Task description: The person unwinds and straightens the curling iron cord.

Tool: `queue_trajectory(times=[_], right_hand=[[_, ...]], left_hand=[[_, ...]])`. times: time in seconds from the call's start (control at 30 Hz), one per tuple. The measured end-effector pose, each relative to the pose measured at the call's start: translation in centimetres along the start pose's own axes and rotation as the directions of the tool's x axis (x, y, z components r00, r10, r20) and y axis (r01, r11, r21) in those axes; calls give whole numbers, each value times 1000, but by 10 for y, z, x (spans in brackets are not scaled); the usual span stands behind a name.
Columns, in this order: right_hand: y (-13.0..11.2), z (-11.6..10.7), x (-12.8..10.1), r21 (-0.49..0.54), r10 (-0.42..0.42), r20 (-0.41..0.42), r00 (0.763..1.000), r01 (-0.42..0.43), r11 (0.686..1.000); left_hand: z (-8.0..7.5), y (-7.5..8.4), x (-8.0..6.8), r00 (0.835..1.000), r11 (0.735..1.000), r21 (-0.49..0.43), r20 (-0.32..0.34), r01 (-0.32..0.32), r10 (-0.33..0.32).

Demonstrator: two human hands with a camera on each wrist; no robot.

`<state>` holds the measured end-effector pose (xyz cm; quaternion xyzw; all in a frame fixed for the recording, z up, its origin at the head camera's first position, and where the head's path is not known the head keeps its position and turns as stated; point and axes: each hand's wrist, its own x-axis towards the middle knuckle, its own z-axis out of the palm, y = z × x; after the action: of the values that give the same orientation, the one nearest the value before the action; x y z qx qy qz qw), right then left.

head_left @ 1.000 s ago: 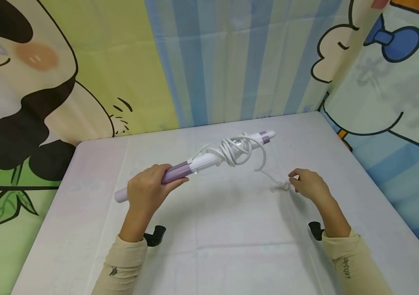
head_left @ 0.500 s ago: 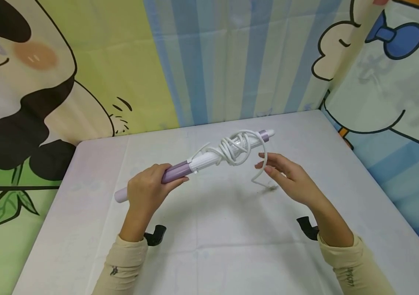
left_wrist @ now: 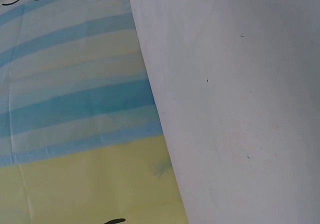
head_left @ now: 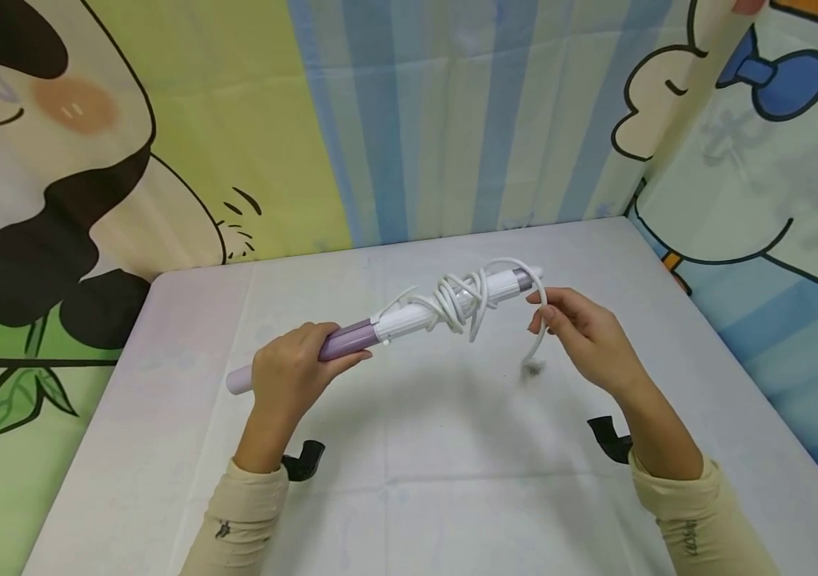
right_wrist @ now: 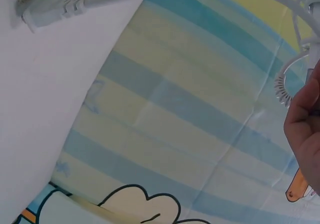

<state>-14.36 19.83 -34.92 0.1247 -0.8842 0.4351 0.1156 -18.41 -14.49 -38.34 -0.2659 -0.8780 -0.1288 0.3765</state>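
A white and purple curling iron (head_left: 409,320) is held above the table, its white cord (head_left: 463,300) wound in loops round the barrel. My left hand (head_left: 290,376) grips the purple handle. My right hand (head_left: 582,332) sits by the barrel's tip and pinches the loose cord, which arcs over the tip and hangs down to the plug (head_left: 530,368). The right wrist view shows the plug (right_wrist: 45,9), the cord and the edge of my fingers (right_wrist: 302,129). In the left wrist view only tabletop and backdrop show.
The white table (head_left: 409,480) is walled by cartoon backdrops, a panda (head_left: 34,160) at left, stripes behind, a duck figure (head_left: 776,160) at right. Black wrist camera mounts (head_left: 301,460) sit under both forearms.
My right hand has moved from the plug end on the table up to the barrel tip, taking hold of the cord and lifting it over the tip. The left hand has held still.
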Motion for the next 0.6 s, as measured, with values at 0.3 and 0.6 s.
queue_trajectory(times=[0.3, 0.6], right_hand=[[6, -11, 1, 36, 49, -40, 998, -48, 998], [17, -15, 2, -5, 212, 34, 977, -212, 977]], left_hand=[[-1, -1, 0, 1000, 1000, -13, -18, -3, 3], [-3, -1, 1, 1000, 1000, -15, -23, -11, 11]])
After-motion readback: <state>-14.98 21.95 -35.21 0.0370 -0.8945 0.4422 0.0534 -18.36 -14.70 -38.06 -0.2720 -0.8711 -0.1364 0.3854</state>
